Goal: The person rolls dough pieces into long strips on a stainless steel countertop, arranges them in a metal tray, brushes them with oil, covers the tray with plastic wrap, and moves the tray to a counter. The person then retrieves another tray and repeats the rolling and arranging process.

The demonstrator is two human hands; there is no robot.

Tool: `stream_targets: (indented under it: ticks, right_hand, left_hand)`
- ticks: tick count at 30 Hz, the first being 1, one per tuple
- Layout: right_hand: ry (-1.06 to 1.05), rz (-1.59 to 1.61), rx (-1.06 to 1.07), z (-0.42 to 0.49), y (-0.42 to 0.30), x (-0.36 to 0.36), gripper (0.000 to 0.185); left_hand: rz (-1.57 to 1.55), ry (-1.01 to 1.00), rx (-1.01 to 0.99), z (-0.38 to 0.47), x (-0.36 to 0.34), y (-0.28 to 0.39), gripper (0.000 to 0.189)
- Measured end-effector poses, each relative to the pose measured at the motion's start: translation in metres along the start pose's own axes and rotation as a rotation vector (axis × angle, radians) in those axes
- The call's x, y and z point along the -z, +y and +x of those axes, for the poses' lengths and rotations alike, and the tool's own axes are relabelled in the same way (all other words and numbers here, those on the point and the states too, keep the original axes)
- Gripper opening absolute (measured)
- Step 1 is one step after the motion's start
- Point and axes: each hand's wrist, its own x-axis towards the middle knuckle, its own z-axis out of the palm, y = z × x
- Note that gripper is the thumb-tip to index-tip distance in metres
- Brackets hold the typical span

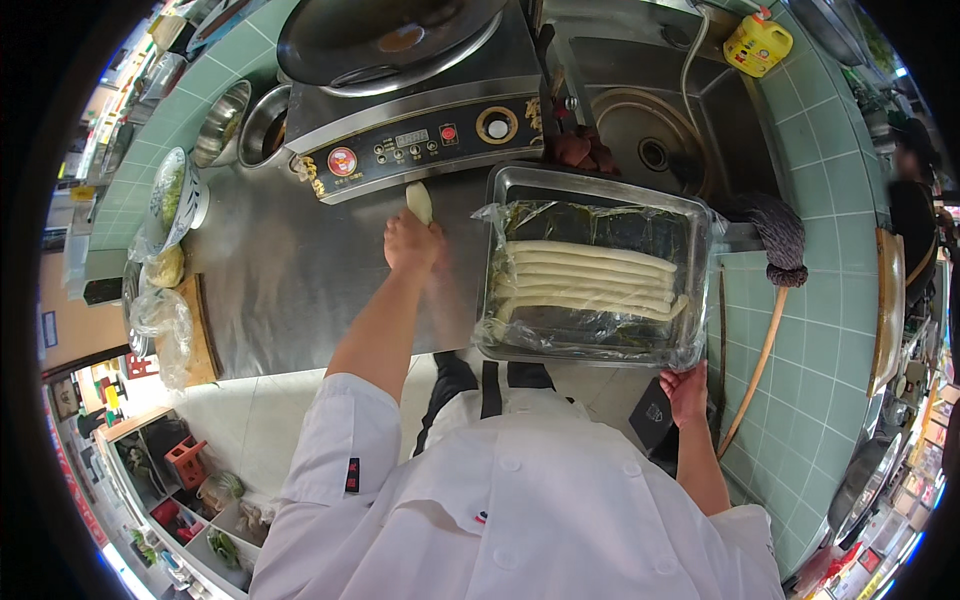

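Note:
My left hand grips a short, pale piece of dough over the steel worktop, just in front of the induction cooker. To the right lies a rectangular metal tray lined with clear plastic film. Several long, pale dough strips lie side by side in it, with film over part of the nearest ones. At the tray's near right corner is my right hand, fingers curled against the film's edge. Whether those fingers pinch the film cannot be made out.
An induction cooker with a wok stands at the back. Right of it is a sink with a yellow jug. A mop leans by the tiled wall. A patterned bowl and wooden board sit left.

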Motion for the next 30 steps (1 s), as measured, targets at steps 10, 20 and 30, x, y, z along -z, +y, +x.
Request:
stream_targets:
  ticks: [10, 20, 30]
  right_hand:
    - [0.072, 0.054, -0.048, -0.076, 0.041, -0.056, 0.072]
    - [-0.508, -0.963, 0.099, -0.197, 0.123, -0.392, 0.028]
    - [-0.545, -1.411, 1.265, -0.168, 0.228, -0.758, 0.045]
  left_hand:
    - [-1.339, -0.962, 0.268, 0.041, 0.054, -0.16, 0.048]
    - [0.016, -0.233, -0.588, 0.019, 0.124, -0.352, 0.047]
    - [-0.907, 0.159, -0.323, 0.063, 0.085, -0.318, 0.049]
